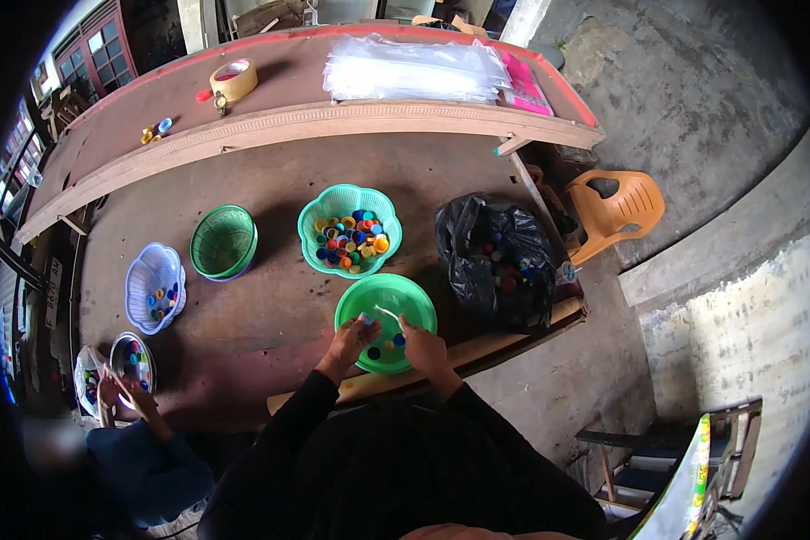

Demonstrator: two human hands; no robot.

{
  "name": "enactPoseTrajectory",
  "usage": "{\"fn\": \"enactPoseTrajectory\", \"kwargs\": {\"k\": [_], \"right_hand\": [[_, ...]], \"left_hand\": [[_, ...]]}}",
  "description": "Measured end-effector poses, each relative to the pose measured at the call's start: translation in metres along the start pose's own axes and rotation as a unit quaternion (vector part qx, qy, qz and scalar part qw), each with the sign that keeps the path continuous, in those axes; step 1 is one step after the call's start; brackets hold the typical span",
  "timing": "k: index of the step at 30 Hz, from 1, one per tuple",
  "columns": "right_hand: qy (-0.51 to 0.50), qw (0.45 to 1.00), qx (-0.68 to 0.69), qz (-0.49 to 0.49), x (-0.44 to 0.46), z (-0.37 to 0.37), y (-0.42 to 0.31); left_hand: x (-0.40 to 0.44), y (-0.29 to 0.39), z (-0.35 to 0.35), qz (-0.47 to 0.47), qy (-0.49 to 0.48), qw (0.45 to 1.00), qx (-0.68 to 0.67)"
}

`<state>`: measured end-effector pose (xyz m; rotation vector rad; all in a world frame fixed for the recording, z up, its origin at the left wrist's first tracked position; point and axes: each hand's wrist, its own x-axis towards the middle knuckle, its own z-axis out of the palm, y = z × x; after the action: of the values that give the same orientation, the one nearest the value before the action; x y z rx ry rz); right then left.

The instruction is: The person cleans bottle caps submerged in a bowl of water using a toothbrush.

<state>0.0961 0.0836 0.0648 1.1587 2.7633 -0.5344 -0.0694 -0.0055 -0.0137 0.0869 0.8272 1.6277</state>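
Both of my hands are over a green basin (429, 312) near the table's front edge. My left hand (355, 340) is closed on a small light-coloured cap (366, 319) at the basin's left side. On the right, my right hand (423, 346) is wrapped round a tool whose thin white tip (387, 312) points up and left. A few caps, dark blue and yellowish, lie in the basin, among them a dark one (373, 353). Just behind stands a turquoise flower-shaped basket (310, 216) holding several coloured bottle caps (355, 241).
A black plastic bag (463, 261) with caps stands right of the basin. Green (224, 241) and lilac (135, 292) baskets are left. A co-worker's hands (128, 393) are at the far left. A raised shelf (288, 121) holds tape (233, 81) and clear bags (409, 70).
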Motion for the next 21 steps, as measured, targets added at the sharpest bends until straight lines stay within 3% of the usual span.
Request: {"fn": "enactPoseTrajectory", "kwargs": {"k": [3, 7, 10, 13, 16, 19, 21], "right_hand": [[-0.025, 0.999, 0.010, -0.041, -0.014, -0.010, -0.016], [-0.023, 0.999, 0.040, 0.014, -0.007, -0.002, -0.003], [0.026, 0.997, 0.076, -0.008, -0.008, -0.003, -0.004], [-0.035, 0.999, 0.000, -0.037, -0.004, -0.001, -0.002], [0.015, 0.998, -0.037, 0.045, 0.013, 0.012, 0.014], [-0.030, 0.999, -0.039, 0.023, 0.013, 0.023, 0.018], [0.031, 0.999, 0.001, -0.022, 0.005, 0.024, 0.014]], "left_hand": [[0.001, -0.004, -0.003, 0.006, -0.013, 1.000, -0.008], [0.000, -0.005, 0.001, 0.003, -0.036, 0.999, 0.001], [-0.003, -0.002, 0.009, 0.005, -0.009, 1.000, 0.007], [-0.005, 0.000, 0.007, -0.001, -0.029, 0.999, 0.021], [-0.002, 0.001, 0.007, -0.019, 0.002, 1.000, 0.013], [-0.007, 0.004, 0.013, 0.000, -0.002, 1.000, 0.018], [0.002, 0.001, 0.005, -0.010, 0.019, 1.000, 0.019]]}}
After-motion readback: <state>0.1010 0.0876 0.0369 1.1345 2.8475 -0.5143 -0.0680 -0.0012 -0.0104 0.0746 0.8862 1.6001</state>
